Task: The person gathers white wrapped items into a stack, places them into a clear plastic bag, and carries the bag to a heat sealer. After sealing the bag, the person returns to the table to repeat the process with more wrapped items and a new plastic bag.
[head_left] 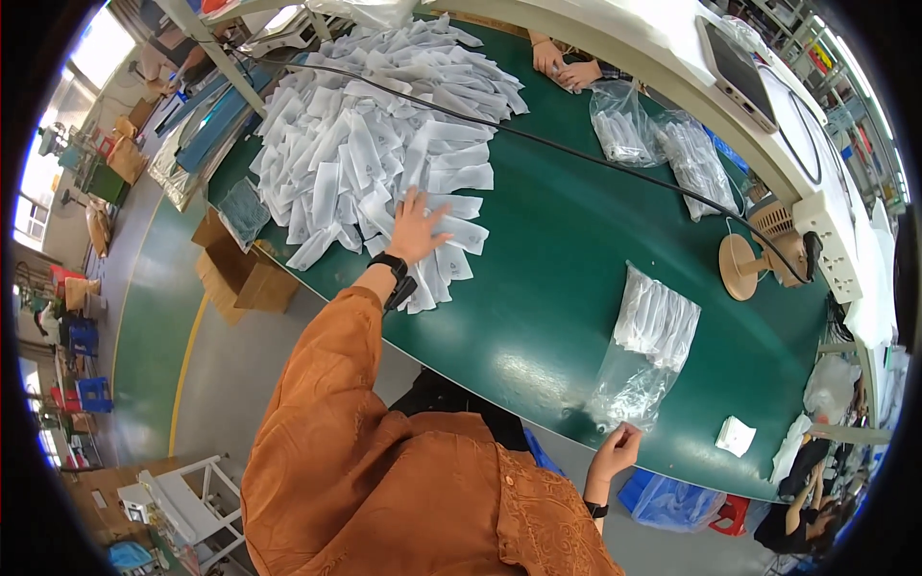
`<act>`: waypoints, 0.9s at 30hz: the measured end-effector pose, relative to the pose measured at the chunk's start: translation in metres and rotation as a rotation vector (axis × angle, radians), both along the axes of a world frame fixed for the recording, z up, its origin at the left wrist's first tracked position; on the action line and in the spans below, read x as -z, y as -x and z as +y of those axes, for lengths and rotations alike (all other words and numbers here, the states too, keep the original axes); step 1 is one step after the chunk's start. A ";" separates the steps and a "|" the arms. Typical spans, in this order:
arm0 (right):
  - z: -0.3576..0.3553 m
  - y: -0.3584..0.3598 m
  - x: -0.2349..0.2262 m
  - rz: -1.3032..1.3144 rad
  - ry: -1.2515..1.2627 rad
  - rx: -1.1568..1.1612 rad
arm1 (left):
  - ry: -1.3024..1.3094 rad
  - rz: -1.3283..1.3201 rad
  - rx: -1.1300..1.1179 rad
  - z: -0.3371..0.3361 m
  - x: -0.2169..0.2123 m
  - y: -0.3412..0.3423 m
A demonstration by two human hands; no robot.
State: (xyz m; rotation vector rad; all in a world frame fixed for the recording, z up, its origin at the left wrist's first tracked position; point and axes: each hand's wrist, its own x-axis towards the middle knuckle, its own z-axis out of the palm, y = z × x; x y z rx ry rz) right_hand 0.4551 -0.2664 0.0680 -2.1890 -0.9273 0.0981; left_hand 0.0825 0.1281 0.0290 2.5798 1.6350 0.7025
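Note:
A big heap of thin white sleeve packets (pixel 336 144) covers the left part of the green table (pixel 538 230). My left hand (pixel 416 228) lies on the near right side of this heap with its fingers spread, touching the packets and gripping none. Further right, a clear plastic bag (pixel 656 322) lies flat, its far half filled with a row of white packets. At the bag's near end my right hand (pixel 617 449) has its fingers pinched together on the film. The fingertips partly hide the exact hold.
Across the table are another person's hands (pixel 565 69). Filled bags (pixel 696 163) lie at the far right, near a wooden disc stand (pixel 740 267). A black cable (pixel 499 125) hangs across the table. White slips (pixel 736 436) lie at right; a cardboard box (pixel 240 274) stands left.

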 end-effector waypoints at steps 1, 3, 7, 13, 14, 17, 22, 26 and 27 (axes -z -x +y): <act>0.014 0.012 -0.012 -0.044 -0.037 -0.014 | 0.077 0.059 0.052 0.006 0.006 0.002; 0.044 0.035 -0.021 -0.159 -0.127 -0.110 | 0.169 0.050 0.095 -0.001 0.004 -0.019; 0.130 0.092 -0.019 -0.117 -0.206 -0.412 | 0.283 -0.026 0.319 -0.031 0.031 -0.058; 0.222 0.141 0.024 0.050 0.095 -0.566 | 0.393 -0.570 0.439 -0.091 0.044 -0.097; 0.227 0.147 0.023 0.047 0.102 -0.566 | 0.441 -0.670 0.422 -0.093 0.047 -0.098; 0.236 0.154 0.016 -0.150 0.085 -0.597 | 0.716 -0.689 0.385 -0.095 0.027 -0.085; 0.257 0.142 0.035 -0.325 0.049 -0.760 | 0.917 -0.908 0.399 -0.105 0.030 -0.066; 0.255 0.124 0.003 -0.167 -0.071 -0.719 | 0.618 -0.729 0.398 -0.115 0.005 -0.051; 0.253 0.122 -0.014 0.006 -0.157 -0.690 | 0.616 -0.730 0.396 -0.116 -0.010 -0.051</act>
